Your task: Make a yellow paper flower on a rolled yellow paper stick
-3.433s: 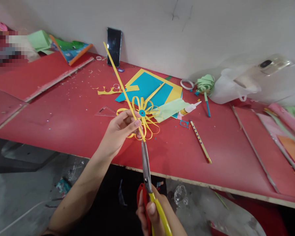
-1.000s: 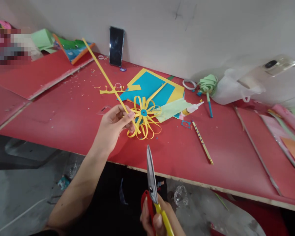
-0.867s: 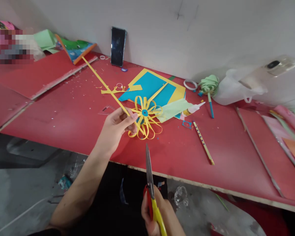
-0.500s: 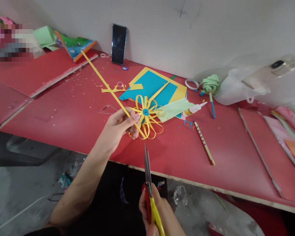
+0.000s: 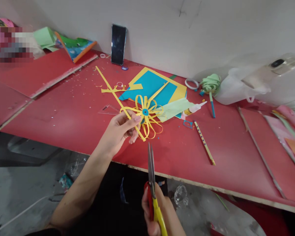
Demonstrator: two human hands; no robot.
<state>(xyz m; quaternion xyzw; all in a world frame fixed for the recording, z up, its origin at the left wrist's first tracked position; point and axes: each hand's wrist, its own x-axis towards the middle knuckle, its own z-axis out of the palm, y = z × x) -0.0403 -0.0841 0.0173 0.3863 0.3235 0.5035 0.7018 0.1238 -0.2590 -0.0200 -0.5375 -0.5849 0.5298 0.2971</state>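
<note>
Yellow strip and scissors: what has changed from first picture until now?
The scissors, which met the lower end of the yellow strip, now stand apart, tips just right of it. In the picture, the strip's upper end swung down and left, clear of the phone. Nothing was released: left hand holds the strip, right hand the scissors. Phone and pencil stayed put.
</note>
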